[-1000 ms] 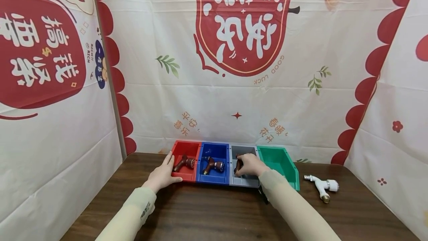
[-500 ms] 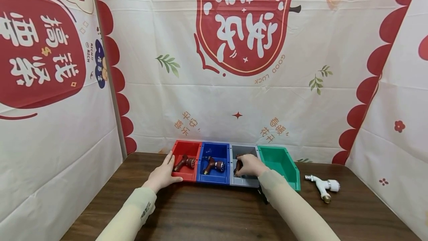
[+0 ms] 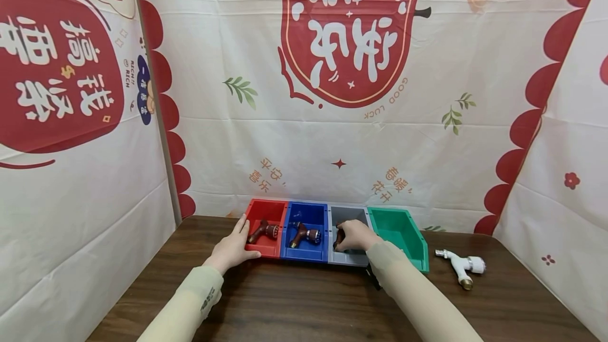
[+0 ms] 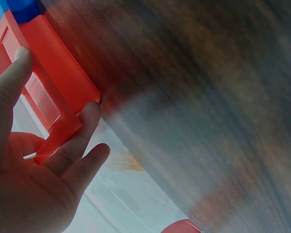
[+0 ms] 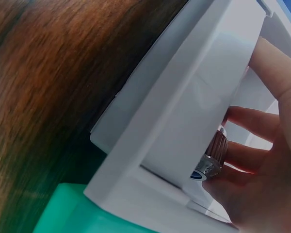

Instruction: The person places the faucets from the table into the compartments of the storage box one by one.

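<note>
A counter (image 3: 285, 300) with a dark brown, wood-grained top is seen, its far edge set close to a patterned cloth (image 3: 304, 141). Toward that edge, a side-by-side row of four plastic bins is borne: a red bin (image 3: 268, 208), a blue bin (image 3: 307, 211), a grey bin (image 3: 349, 215) and a green bin (image 3: 391, 226), from left to right. Apart from the row, to its right, a white tap (image 3: 458, 264) is laid on its side, its white handle pointed rightward and its brass-coloured end toward the near edge.
</note>
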The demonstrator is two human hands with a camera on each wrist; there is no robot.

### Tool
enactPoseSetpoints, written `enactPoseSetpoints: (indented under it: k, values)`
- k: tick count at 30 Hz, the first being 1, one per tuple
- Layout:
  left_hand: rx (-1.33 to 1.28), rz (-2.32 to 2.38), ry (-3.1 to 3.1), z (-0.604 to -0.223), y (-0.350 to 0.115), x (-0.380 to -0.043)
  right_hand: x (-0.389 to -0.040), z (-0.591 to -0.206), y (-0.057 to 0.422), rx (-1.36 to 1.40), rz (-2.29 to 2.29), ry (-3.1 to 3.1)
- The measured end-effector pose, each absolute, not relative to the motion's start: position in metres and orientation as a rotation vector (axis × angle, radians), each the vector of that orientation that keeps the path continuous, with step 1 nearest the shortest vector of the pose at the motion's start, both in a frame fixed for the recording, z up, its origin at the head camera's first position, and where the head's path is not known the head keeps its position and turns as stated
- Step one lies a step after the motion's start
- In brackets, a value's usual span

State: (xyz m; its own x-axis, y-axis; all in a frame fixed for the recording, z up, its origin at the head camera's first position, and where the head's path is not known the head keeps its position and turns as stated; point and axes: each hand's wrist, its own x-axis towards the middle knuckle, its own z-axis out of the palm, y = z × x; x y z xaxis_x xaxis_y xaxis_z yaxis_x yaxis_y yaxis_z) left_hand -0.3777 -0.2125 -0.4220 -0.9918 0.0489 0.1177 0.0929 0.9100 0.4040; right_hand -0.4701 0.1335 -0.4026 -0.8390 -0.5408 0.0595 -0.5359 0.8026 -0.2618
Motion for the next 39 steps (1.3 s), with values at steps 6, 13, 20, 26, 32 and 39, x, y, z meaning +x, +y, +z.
enactPoseSetpoints:
  k: [6,13,20,26,32,39]
  values:
    - [-0.111,-0.635,-2.964,-0.4220,-0.2117,-0.3769,-0.4709,-0.4034,0.1327,-0.861,-0.427,2.952]
    - [-0.102,-0.637,-2.969,-0.4202,-0.2119,-0.3766,-0.4742,-0.4063,0.1318,-0.838,-0.387,2.963]
    - [-0.100,-0.637,-2.965,-0.4179,-0.2122,-0.3776,-0.4761,-0.4058,0.1316,-0.863,-0.371,2.970]
    - [-0.103,-0.629,-2.965,-0.4189,-0.2125,-0.3777,-0.4769,-0.4066,0.1310,-0.837,-0.387,2.977]
    - [-0.107,-0.621,-2.959,-0.4207,-0.2128,-0.3778,-0.4757,-0.4077,0.1306,-0.834,-0.394,2.977]
    - [-0.106,-0.635,-2.958,-0.4223,-0.2123,-0.3779,-0.4761,-0.4092,0.1310,-0.833,-0.396,2.969]
